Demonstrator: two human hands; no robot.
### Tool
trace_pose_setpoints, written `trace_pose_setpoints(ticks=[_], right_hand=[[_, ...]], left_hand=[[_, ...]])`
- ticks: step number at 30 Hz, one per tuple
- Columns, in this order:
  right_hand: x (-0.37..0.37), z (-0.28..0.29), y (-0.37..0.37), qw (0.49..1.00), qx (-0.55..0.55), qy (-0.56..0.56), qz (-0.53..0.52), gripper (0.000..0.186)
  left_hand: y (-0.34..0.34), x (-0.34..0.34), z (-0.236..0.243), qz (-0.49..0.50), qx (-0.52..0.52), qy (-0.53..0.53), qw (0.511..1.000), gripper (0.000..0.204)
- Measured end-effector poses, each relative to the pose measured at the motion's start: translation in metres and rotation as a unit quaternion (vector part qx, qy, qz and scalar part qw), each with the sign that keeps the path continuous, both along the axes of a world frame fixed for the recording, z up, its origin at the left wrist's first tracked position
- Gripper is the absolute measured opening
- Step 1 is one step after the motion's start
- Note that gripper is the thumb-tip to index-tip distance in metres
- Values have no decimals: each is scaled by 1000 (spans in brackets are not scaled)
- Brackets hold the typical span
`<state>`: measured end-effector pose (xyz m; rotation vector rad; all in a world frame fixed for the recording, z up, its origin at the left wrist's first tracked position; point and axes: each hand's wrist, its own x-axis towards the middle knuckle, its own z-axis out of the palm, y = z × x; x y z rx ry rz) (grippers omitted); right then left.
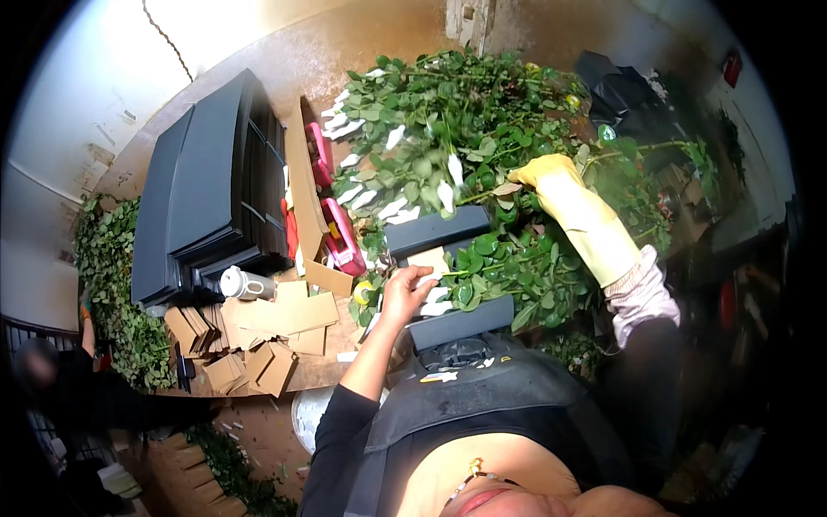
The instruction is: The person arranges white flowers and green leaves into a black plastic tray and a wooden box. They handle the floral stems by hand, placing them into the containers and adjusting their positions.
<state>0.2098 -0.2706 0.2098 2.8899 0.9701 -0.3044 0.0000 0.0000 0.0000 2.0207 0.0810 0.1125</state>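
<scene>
My left hand (407,295) is bare and reaches over a dark grey trough-like holder (461,325) close to my body. Its thumb and fingers come together beside a small tan card (428,261); what they pinch, if anything, is too small to tell. Leafy rose stems (508,271) lie in that holder, their white-covered heads (438,302) toward my left hand. A yellow glove covers my right hand (548,175), which is farther off to the right, closed around a leafy rose stem (495,195). A heap of similar stems (448,103) with white-covered heads fills the table's far side.
Folded cardboard pieces (289,315) and a white lidded mug (245,283) are left on the table, before a tall stack of dark grey boxes (202,172). Pink containers (343,237) stand along a cardboard strip. Another person (65,379) is at far left, near more greenery.
</scene>
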Motion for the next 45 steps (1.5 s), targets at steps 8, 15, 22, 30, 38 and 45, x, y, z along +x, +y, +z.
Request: trace_pose_setpoints(ticks=[8,15,22,30,38,45], right_hand=[[26,-32,37,994,-85,45,-62,33],[7,-7,44,923,311,-134,182,40],[-17,15,25,960,231,-88,135,41],[-4,8,61,983,132,-76,99,34],[33,20,72,904,265,281,-183,24],[25,1,79,766,372,521,-60,20]], left_hand=[[-3,5,-16,8,-41,-13,999,30],[2,-1,-20,16,63,-67,996,31],[-1,2,-28,6,37,-75,996,27],[1,3,-26,-25,24,-40,999,29],[-1,1,-23,-24,23,-73,997,28],[2,7,-21,-2,17,-110,994,28]])
